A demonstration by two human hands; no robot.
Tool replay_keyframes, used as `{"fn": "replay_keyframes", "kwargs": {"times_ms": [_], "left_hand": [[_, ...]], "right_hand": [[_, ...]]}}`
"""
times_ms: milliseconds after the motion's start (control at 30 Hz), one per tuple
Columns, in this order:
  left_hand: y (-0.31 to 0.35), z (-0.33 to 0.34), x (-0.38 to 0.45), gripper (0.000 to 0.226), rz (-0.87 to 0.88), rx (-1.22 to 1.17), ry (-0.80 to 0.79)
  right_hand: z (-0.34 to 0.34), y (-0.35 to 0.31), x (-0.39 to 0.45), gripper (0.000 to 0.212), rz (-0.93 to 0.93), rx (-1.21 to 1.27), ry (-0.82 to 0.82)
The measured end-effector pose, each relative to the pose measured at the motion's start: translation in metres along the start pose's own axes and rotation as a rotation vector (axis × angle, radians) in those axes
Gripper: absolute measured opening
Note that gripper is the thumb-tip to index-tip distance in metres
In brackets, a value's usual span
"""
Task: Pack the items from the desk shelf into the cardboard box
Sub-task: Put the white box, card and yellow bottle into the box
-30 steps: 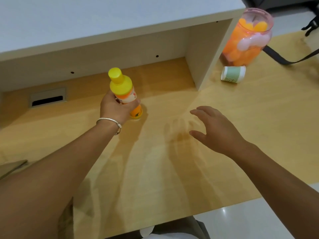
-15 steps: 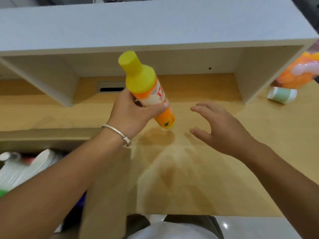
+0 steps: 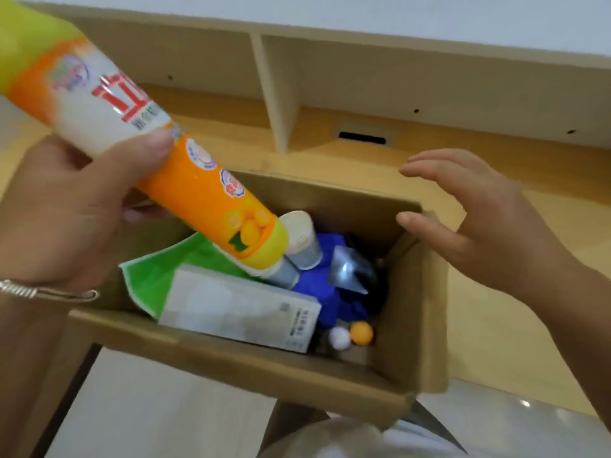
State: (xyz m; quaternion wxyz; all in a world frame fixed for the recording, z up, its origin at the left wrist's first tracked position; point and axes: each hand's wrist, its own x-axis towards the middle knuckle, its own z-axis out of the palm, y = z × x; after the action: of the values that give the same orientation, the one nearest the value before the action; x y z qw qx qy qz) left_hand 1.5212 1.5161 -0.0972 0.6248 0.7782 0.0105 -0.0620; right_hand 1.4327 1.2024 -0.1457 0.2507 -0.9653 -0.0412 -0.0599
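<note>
A: The left hand (image 3: 62, 223) is closed around the bottle (image 3: 139, 153), thumb across its label. The bottle tilts base-down over the box (image 3: 410, 345), its bottom above the cups (image 3: 302, 239).

B: Where would you put it?

A: I'd lay it flat in the middle, on the green cloth (image 3: 158, 276) and white carton (image 3: 238, 309), rather than jam it upright on the cups. The right hand (image 3: 489, 233) is open and empty, fingers spread near the box's right wall; it could steady that wall.

B: Anything unclear?

A: The bottle's cap end runs out of view. The frame is blurred, so the dark things beside the blue item (image 3: 334, 292) are unreadable, and the two small balls (image 3: 350, 335) hide the box floor there. I cannot tell how deep the free space goes.
</note>
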Motion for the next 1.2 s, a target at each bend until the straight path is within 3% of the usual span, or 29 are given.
{"fn": "replay_keyframes", "kwargs": {"times_ms": [67,133,233,267,400,533,700,767,833,900,967,1200], "left_hand": [[-0.017,-0.018,-0.001,0.046,-0.009,-0.063,-0.005],[-0.04,-0.024,0.001,0.044,-0.073,-0.116,-0.004],[-0.07,-0.015,0.003,0.021,-0.248,-0.215,-0.052],[-0.077,-0.011,0.002,0.021,-0.313,-0.26,-0.057],[-0.099,-0.001,0.0,0.056,-0.519,-0.381,-0.088],[-0.101,-0.004,-0.004,0.059,-0.551,-0.387,-0.194],[-0.102,-0.028,-0.001,0.082,-0.373,-0.307,-0.165],[-0.102,-0.033,-0.002,0.078,-0.342,-0.167,-0.193],[-0.104,-0.037,0.0,0.062,-0.27,0.114,-0.216],[-0.102,-0.038,0.003,0.05,-0.027,0.558,-0.212],[-0.095,-0.029,0.005,0.051,0.18,0.799,-0.21],[-0.055,0.071,0.004,0.066,0.506,0.887,-0.434]], "right_hand": [[0.015,-0.016,0.004,0.05,0.002,0.004,-0.027],[0.027,-0.03,0.006,0.049,0.003,0.0,-0.056],[0.039,-0.043,0.006,0.049,0.013,-0.006,-0.098],[0.042,-0.046,0.005,0.05,0.021,-0.017,-0.11],[0.048,-0.052,0.004,0.051,0.043,-0.053,-0.15],[0.048,-0.052,0.002,0.051,0.045,-0.092,-0.168],[0.046,-0.047,-0.002,0.049,0.056,-0.073,-0.146],[0.044,-0.044,-0.005,0.048,0.061,-0.065,-0.133],[0.042,-0.041,-0.01,0.048,0.062,-0.068,-0.129],[0.039,-0.037,-0.015,0.048,0.068,-0.095,-0.13],[0.037,-0.031,-0.021,0.048,0.077,-0.124,-0.133],[0.018,0.005,-0.048,0.053,0.116,-0.143,-0.088]]}}
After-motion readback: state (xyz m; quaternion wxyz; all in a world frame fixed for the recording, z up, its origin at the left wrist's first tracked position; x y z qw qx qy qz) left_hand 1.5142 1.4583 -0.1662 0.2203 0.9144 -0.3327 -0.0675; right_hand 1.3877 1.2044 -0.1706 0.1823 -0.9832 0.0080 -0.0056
